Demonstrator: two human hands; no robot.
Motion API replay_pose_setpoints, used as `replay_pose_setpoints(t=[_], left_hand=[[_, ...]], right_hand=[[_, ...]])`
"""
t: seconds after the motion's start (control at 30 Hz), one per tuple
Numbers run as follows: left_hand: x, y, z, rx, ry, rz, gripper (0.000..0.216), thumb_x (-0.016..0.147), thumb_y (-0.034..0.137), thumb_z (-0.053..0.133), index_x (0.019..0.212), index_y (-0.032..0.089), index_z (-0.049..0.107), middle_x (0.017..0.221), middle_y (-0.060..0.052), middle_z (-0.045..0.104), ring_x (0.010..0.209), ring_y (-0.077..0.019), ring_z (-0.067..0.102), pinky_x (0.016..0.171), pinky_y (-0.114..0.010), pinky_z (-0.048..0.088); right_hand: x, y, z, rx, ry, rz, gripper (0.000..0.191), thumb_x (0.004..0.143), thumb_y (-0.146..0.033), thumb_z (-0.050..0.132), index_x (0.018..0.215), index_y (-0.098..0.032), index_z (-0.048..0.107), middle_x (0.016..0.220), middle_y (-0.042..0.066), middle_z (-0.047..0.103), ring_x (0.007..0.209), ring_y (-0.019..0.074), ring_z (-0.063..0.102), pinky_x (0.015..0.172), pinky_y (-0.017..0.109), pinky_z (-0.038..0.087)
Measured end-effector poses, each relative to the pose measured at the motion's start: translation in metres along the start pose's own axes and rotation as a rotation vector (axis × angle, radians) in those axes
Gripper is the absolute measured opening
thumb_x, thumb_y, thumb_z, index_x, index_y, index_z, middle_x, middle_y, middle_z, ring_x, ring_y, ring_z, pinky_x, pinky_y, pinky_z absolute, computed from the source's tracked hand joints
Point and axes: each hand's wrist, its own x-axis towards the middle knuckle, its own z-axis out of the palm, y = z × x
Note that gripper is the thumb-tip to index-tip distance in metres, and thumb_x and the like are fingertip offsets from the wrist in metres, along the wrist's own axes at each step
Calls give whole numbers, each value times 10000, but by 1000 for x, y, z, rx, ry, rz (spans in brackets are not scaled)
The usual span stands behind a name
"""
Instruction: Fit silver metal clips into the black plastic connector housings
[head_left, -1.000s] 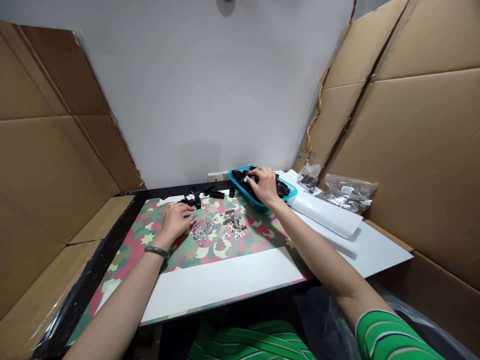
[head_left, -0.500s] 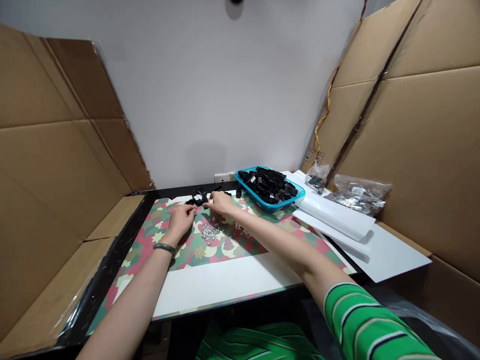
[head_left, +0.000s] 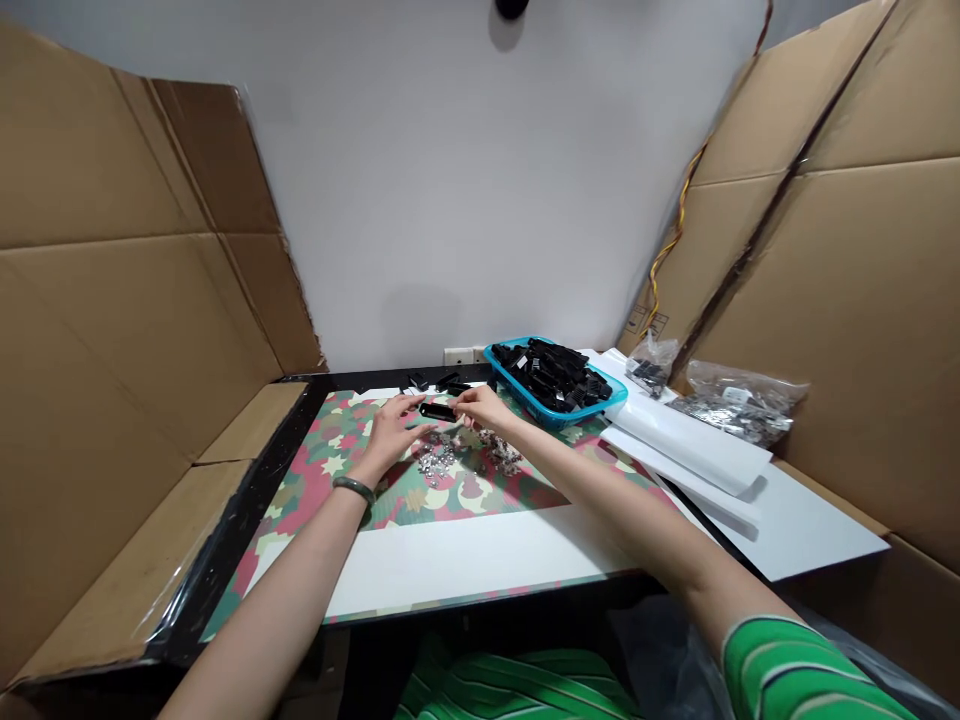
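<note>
My right hand [head_left: 484,406] pinches the right end of a small, long black plastic piece [head_left: 436,411] above the mat. Thumb and fingers apart, my left hand [head_left: 391,432] is at the left end of that piece and seems to hold nothing. Beneath the hands lie two loose heaps of tiny parts on the camouflage-pattern mat: a silvery heap [head_left: 436,466] on the left and a mixed pale and dark heap [head_left: 501,455] on the right. Just beyond the hands lie several more black pieces [head_left: 450,382].
A blue basket [head_left: 551,418] heaped with black pieces stands at the back right. Beside it are white sheets [head_left: 690,440] and clear bags of small parts [head_left: 739,405]. Cardboard walls [head_left: 135,330] rise on both sides, with a wall socket [head_left: 459,356] behind.
Both hands have come back from the black pieces at the rear. The right hand now holds one black piece, and the left hand has spread its fingers. The camera view has shifted slightly.
</note>
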Motion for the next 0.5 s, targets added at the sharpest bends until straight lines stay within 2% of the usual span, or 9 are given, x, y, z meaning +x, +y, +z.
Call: replay_pose_setpoints(t=[0.1,0.2,0.27,0.37,0.43,0.47,0.5], left_hand=[[-5,14,7,-295,-98,-181,378,663,364,825,1002,209,758,997,-106,739,886,-266,671,782,-397,538],[-10,24,19,-576,-80,-285,416,594,354,875,965,205,761,968,-85,749,873,-237,676,760,-345,534],[-13,29,26,-679,-61,-301,401,557,343,895,898,182,760,914,-75,750,843,-219,675,759,-325,527],[-18,38,32,-671,-78,-234,308,626,353,862,837,159,749,899,-84,747,846,-214,672,777,-325,525],[-20,44,32,-575,-66,-170,305,658,345,842,885,165,744,929,-87,744,872,-222,673,789,-335,528],[-20,46,31,-484,-39,-122,293,670,341,834,887,167,743,916,-84,738,863,-220,669,776,-331,526],[-20,47,29,-374,0,-64,267,688,339,822,881,171,745,894,-78,728,844,-213,660,755,-324,521]], right_hand=[[-26,8,-7,155,-77,-35,165,807,-305,620,777,-159,691,615,17,623,495,112,540,484,229,421],[-45,17,-3,552,-214,2,192,722,-328,710,825,-167,697,621,-5,614,472,98,504,470,232,403],[-52,20,3,642,-217,8,225,681,-331,751,831,-174,693,602,-20,594,462,95,483,457,231,377],[-55,20,4,517,-127,-114,191,742,-333,717,856,-181,708,678,3,640,519,112,514,496,240,388],[-57,16,-4,274,-9,-271,134,792,-279,680,866,-178,728,796,37,694,627,131,564,582,250,417],[-58,15,-10,126,34,-325,111,804,-248,674,856,-174,736,810,46,703,666,139,572,617,254,416],[-60,14,-16,-7,22,-349,93,809,-234,677,811,-166,740,757,44,696,655,138,563,618,253,401]])
